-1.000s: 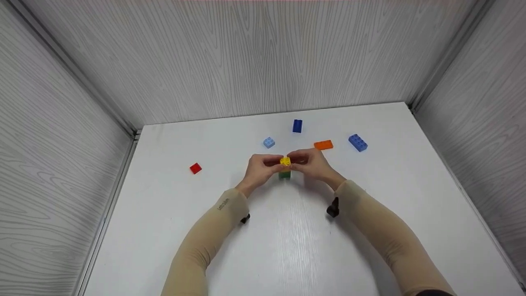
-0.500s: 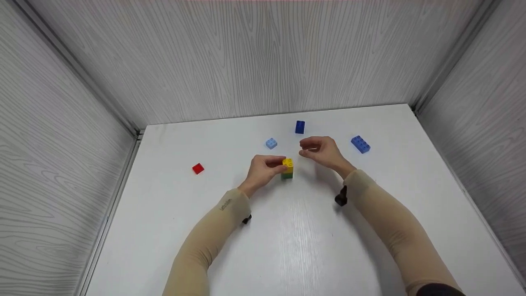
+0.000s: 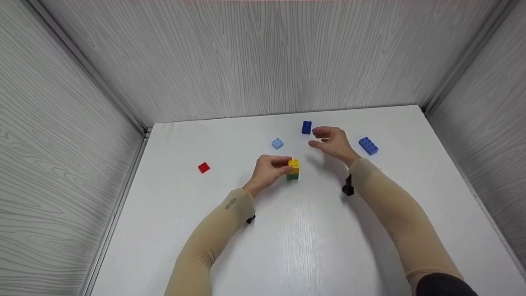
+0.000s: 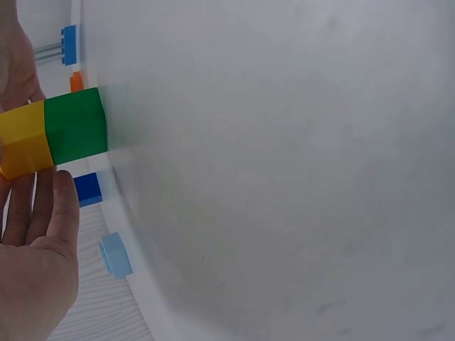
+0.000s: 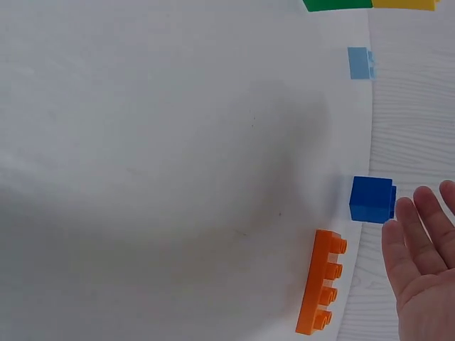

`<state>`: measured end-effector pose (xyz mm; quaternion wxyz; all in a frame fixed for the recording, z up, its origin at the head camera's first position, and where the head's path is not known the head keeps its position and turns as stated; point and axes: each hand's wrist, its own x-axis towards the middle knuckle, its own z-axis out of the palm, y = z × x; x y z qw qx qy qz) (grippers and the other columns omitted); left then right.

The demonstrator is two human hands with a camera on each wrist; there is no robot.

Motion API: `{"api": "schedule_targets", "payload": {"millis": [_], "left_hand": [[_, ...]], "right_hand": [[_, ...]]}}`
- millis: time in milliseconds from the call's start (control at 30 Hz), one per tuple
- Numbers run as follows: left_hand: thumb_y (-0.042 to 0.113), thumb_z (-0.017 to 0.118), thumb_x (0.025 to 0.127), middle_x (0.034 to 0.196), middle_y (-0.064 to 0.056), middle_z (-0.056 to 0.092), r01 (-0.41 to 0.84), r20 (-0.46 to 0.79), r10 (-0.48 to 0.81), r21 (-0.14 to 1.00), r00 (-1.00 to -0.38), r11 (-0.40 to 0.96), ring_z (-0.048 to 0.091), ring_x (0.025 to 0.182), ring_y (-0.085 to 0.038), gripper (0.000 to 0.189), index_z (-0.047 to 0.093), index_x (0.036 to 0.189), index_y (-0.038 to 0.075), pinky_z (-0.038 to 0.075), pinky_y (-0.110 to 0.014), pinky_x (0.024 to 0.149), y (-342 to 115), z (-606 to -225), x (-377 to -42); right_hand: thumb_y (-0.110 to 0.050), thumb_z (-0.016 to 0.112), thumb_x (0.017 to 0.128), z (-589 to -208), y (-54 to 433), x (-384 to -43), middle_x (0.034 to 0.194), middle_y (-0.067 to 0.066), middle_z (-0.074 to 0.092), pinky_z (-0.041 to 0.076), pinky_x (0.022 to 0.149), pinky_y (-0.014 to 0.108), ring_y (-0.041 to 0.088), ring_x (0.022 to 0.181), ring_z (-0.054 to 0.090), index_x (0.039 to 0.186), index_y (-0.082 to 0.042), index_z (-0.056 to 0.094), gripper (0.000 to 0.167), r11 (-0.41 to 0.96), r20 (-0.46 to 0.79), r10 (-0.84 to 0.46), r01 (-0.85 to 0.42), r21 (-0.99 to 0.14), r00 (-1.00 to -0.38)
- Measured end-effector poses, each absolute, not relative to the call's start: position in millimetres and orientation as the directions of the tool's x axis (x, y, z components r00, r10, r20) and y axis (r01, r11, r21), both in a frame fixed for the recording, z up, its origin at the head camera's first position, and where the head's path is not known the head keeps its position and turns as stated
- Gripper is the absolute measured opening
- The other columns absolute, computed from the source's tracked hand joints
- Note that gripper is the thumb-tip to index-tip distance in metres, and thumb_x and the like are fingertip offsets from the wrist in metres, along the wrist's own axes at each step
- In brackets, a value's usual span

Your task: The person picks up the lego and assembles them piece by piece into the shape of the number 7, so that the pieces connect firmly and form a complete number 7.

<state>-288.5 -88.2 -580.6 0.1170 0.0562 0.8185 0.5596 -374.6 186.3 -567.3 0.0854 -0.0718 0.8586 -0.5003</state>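
My left hand pinches a yellow brick from its left side. The yellow brick sits flush on a green brick, which stands on the table. In the left wrist view the green brick shows large beside the yellow one. My right hand is off the stack, fingers apart and holding nothing, near a dark blue brick. An orange brick with a row of studs lies by the right hand in the right wrist view; in the head view that hand hides it.
A light blue brick lies behind the stack. A longer blue brick lies to the right of the right hand, and a red brick far left. Wood-grain panels border the white table at the back and sides.
My right hand has let go of the yellow brick and moved back and right, over the orange brick. The left hand keeps its grip. The head view has shifted slightly.
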Motion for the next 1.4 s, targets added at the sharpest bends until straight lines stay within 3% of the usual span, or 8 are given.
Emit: {"api": "schedule_targets", "payload": {"millis": [400, 633, 800, 1067, 1400], "left_hand": [[0.021, 0.083, 0.104, 0.136, 0.001, 0.083, -0.064, -0.154, 0.220, 0.927, -0.963, 0.369, 0.078, 0.124, -0.017, 0.036, 0.081, 0.139, 0.018, 0.064, -0.032, 0.112, -89, -579, -290], [0.021, 0.084, 0.103, 0.136, 0.000, 0.083, -0.038, -0.136, 0.232, 0.923, -0.963, 0.383, 0.078, 0.125, -0.017, 0.034, 0.082, 0.138, 0.019, 0.064, -0.032, 0.112, -91, -581, -290], [0.021, 0.085, 0.103, 0.135, 0.000, 0.083, -0.050, -0.148, 0.226, 0.920, -0.963, 0.388, 0.079, 0.124, -0.017, 0.034, 0.083, 0.136, 0.021, 0.064, -0.031, 0.111, -91, -581, -291], [0.023, 0.085, 0.102, 0.134, 0.003, 0.083, -0.046, -0.147, 0.221, 0.913, -0.964, 0.406, 0.078, 0.122, -0.014, 0.034, 0.083, 0.136, 0.022, 0.064, -0.030, 0.110, -89, -580, -290], [0.023, 0.085, 0.102, 0.134, 0.003, 0.083, -0.060, -0.159, 0.207, 0.907, -0.965, 0.416, 0.078, 0.123, -0.014, 0.033, 0.083, 0.135, 0.023, 0.064, -0.029, 0.111, -89, -581, -289]], "right_hand": [[-0.031, 0.081, 0.105, -578, 186, -406, 0.162, 0.014, 0.064, 0.047, 0.133, 0.054, 0.035, 0.150, 0.059, 0.159, -0.009, 0.060, 0.062, 0.523, -0.183, -0.123, 0.093, -0.847, -0.975], [-0.027, 0.079, 0.106, -555, 178, -401, 0.170, 0.018, 0.056, 0.041, 0.138, 0.052, 0.038, 0.158, 0.052, 0.166, -0.009, 0.053, 0.068, 0.488, -0.237, -0.095, 0.162, -0.858, -0.967], [-0.022, 0.077, 0.107, -551, 172, -405, 0.169, 0.022, 0.056, 0.040, 0.138, 0.052, 0.040, 0.157, 0.052, 0.164, -0.004, 0.054, 0.065, 0.468, -0.206, -0.107, 0.134, -0.874, -0.973], [-0.023, 0.078, 0.107, -581, 165, -437, 0.163, 0.017, 0.062, 0.046, 0.134, 0.050, 0.035, 0.150, 0.058, 0.163, -0.007, 0.057, 0.062, 0.519, -0.140, -0.074, 0.082, -0.851, -0.987], [-0.017, 0.072, 0.110, -582, 156, -436, 0.163, 0.020, 0.062, 0.043, 0.136, 0.053, 0.039, 0.151, 0.058, 0.161, -0.005, 0.059, 0.054, 0.526, -0.139, -0.071, 0.082, -0.846, -0.988]]}}
